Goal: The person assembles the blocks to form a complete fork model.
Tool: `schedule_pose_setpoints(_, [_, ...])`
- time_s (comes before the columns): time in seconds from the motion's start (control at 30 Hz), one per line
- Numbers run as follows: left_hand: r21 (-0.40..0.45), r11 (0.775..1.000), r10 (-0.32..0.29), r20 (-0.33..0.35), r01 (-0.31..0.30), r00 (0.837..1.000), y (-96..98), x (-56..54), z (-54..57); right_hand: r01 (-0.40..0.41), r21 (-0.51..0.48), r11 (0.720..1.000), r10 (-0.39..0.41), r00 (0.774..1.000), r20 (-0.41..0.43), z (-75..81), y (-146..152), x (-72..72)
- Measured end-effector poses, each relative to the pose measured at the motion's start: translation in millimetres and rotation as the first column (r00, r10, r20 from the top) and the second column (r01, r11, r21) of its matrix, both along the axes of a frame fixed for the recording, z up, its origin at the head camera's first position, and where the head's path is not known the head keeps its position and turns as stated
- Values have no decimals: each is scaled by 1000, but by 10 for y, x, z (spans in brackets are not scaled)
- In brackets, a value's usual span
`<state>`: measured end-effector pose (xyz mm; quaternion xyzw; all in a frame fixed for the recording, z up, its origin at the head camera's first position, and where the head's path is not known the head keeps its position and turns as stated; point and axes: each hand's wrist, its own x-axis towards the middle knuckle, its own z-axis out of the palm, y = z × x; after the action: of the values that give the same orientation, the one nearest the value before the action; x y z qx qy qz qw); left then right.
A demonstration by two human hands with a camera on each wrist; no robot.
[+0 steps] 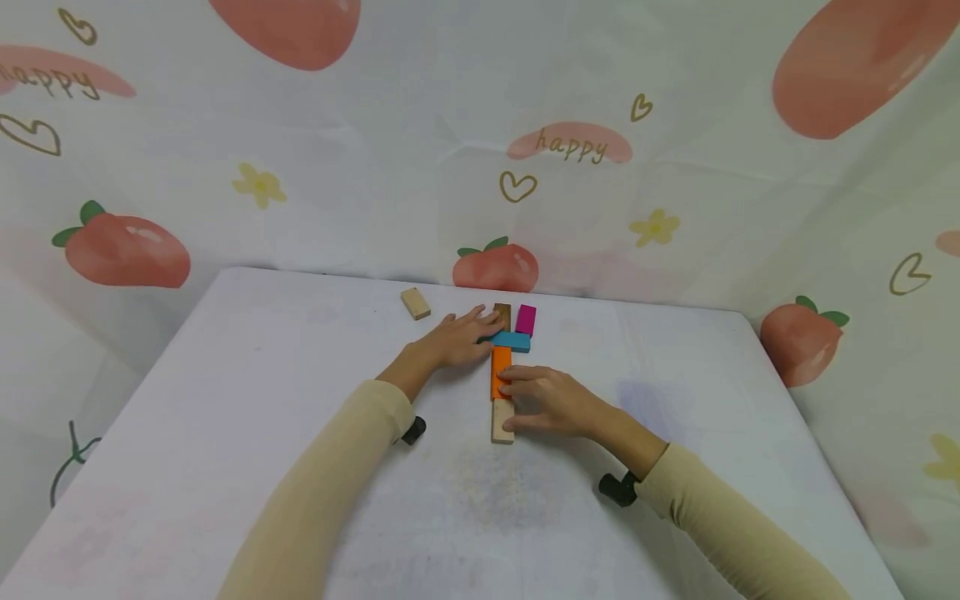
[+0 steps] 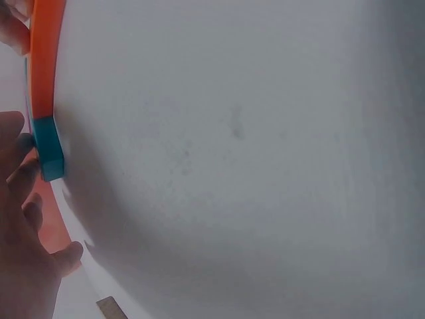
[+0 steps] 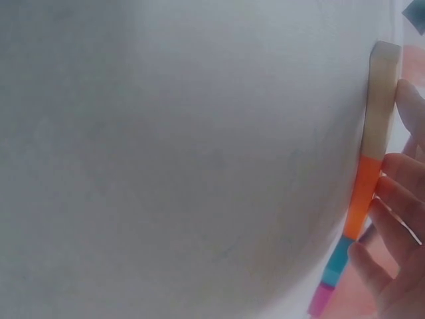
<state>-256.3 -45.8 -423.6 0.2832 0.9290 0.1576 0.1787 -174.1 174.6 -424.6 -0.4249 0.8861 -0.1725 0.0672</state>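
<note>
A line of wooden blocks lies flat on the table: a plain wood block nearest me, an orange block beyond it, a blue block set crosswise, then a brown block. My left hand reaches in from the left, its fingertips at the blue and brown blocks and covering part of them. From the right, my right hand rests its fingers on the orange block and its thumb at the plain wood block. Its fingers lie fairly straight along the row in the right wrist view.
A magenta block lies just right of the brown one, by the blue block's far side. Another plain wood block sits apart at the back left. Behind the white table hangs a peach-printed cloth.
</note>
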Motion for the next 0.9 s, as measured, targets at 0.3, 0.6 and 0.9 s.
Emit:
schedule_pose_setpoints(0.3, [0, 1000, -16, -13, 16, 1000, 10, -10, -32, 4, 0, 1000, -4, 1000, 1, -15, 11, 0])
schedule_pose_setpoints(0.6, [10, 1000, -13, -42, 13, 999, -2, -7, -39, -3, 2, 1000, 3, 1000, -9, -7, 4, 4])
schedule_pose_setpoints(0.9, [72, 993, 102, -164, -91, 981, -211, -66, 59, 5, -4, 1000, -5, 1000, 0, 2, -4, 13])
